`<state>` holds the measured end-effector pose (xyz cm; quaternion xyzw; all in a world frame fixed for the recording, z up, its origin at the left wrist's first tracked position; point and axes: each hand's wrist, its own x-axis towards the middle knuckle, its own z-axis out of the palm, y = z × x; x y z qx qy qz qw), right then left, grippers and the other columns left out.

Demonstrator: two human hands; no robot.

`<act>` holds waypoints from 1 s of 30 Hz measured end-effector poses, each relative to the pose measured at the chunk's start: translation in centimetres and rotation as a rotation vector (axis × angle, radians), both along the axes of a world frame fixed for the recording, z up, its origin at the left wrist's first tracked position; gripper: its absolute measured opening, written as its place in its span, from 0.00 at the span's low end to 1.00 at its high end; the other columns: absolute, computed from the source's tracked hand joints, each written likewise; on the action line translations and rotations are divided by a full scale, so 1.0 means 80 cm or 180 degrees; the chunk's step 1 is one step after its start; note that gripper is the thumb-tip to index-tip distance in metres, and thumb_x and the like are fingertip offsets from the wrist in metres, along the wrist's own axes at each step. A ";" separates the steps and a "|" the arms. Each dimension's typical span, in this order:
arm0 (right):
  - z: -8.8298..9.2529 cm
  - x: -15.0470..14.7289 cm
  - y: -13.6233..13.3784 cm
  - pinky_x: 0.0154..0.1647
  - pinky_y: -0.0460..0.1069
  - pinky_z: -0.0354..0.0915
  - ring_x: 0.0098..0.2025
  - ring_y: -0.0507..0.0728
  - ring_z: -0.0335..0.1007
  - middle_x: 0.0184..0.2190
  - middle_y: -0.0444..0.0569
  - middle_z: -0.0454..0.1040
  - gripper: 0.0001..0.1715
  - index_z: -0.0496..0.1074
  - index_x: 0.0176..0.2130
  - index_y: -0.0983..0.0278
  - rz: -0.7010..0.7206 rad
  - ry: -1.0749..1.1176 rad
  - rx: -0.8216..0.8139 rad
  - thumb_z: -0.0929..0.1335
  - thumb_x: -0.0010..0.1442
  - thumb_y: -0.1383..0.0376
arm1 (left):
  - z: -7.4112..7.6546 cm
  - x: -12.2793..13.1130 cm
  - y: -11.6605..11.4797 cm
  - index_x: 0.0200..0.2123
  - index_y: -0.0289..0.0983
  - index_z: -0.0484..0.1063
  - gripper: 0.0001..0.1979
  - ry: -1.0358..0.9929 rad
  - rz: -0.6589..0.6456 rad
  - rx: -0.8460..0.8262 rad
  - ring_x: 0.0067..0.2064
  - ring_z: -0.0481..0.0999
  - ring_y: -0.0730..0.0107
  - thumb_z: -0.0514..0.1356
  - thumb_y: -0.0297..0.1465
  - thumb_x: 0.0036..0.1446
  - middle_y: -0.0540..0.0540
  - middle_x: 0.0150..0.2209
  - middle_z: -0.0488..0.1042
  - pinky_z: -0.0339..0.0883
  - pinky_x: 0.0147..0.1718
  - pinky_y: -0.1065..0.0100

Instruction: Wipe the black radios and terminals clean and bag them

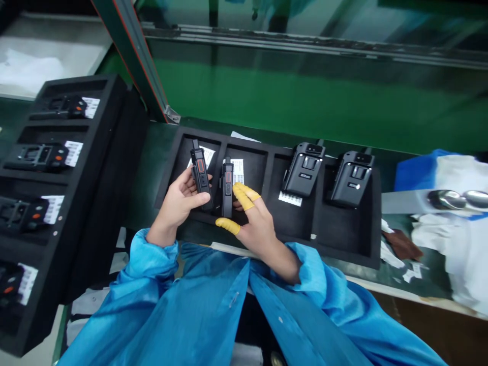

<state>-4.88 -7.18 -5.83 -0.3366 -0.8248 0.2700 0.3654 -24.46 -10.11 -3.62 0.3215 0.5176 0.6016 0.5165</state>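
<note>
My left hand (176, 206) is wrapped round a black two-way radio (201, 173), held on its side edge over the leftmost compartment of a black foam tray (375, 229). Beside it a second radio (227, 188) stands edge-up by the second compartment, a white label (238, 170) behind it. My right hand (257, 223), with yellow finger covers, is at this radio's right side, thumb and fingers apart; whether it touches the radio is unclear. Two more radios (305, 170) (353, 179) rest face-up in the right compartments.
Stacked black foam trays (82, 168) with labelled devices stand at the left. A green metal post (141, 66) rises behind. At the right lie a blue box (415, 170), white cloths (430, 231), a brown scrap (404, 245) and shiny round metal parts (447, 199).
</note>
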 end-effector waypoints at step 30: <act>0.026 0.025 0.007 0.44 0.53 0.74 0.42 0.55 0.77 0.44 0.51 0.78 0.33 0.68 0.51 0.61 -0.0592 0.1472 -0.2139 0.72 0.45 0.60 | 0.002 0.018 -0.023 0.57 0.42 0.60 0.34 0.3885 0.0927 0.1591 0.47 0.73 0.59 0.69 0.34 0.48 0.44 0.46 0.71 0.69 0.47 0.59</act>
